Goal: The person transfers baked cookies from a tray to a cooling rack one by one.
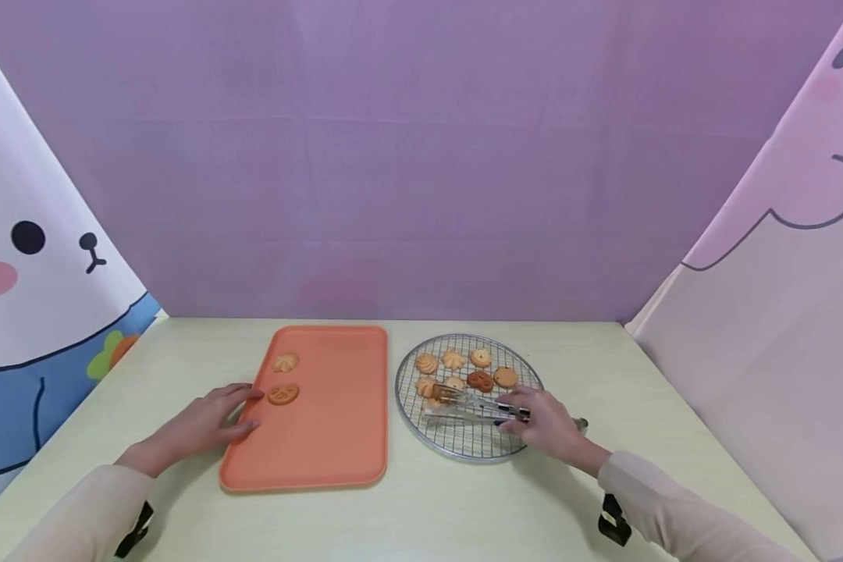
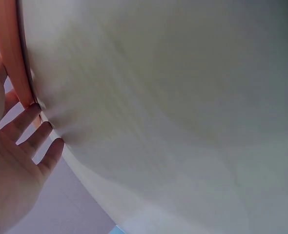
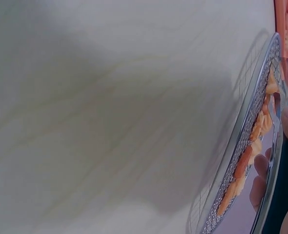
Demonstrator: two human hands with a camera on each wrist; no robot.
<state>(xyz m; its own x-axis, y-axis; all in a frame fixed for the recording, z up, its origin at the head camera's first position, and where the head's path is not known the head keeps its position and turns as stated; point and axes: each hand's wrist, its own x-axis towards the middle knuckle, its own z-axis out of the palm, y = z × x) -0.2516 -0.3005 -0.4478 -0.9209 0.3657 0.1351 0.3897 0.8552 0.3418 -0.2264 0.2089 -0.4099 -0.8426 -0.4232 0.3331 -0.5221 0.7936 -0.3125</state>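
Observation:
My left hand (image 1: 207, 421) rests at the left edge of an orange tray (image 1: 333, 406), its fingers and thumb touching the rim. The left wrist view shows the fingers (image 2: 26, 122) fairly straight beside that rim. On the tray lie a pale swirled cookie (image 1: 285, 362) and a brown pretzel-shaped cookie (image 1: 283, 394). My right hand (image 1: 548, 421) grips metal tongs (image 1: 474, 400) over a round wire rack (image 1: 478, 446). The spread tong tips reach a cookie (image 1: 433, 406) at the rack's front left, partly covered by them. Whether they squeeze it I cannot tell.
Several more cookies sit on the rack, among them a dark brown pretzel-shaped cookie (image 1: 481, 381) and a round cookie (image 1: 506, 377). Tray and rack stand side by side on a pale wooden table (image 1: 323, 519). A purple cloth (image 1: 421, 172) hangs behind, with printed cartoon curtains on both sides.

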